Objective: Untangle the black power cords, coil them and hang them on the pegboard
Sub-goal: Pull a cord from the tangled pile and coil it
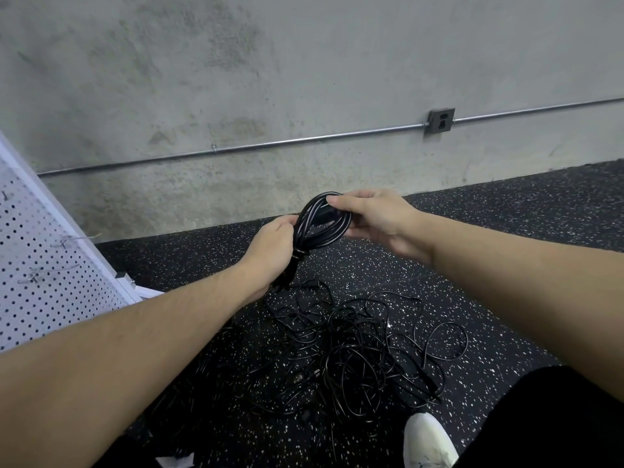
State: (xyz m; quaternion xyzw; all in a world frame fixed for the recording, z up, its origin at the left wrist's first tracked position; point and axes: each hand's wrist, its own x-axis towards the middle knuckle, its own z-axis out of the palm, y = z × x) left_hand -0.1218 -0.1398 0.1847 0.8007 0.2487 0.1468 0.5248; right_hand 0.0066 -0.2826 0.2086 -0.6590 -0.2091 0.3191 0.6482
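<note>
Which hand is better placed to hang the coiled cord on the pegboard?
Left, probably. The left hand already grips the coiled cord at its waist, and the pegboard stands on that side. The right hand only pinches the loop's top.

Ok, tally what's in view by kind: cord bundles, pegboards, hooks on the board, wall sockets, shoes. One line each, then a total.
Coiled cord bundle, held in both hands: 1
Tangled cord pile on the floor: 1 (separate cords cannot be counted)
Pegboard: 1
Wire hooks on the pegboard: 2 clear; a third at the edge is uncertain
Wall socket: 1
White shoe: 1
Total: 7
</note>
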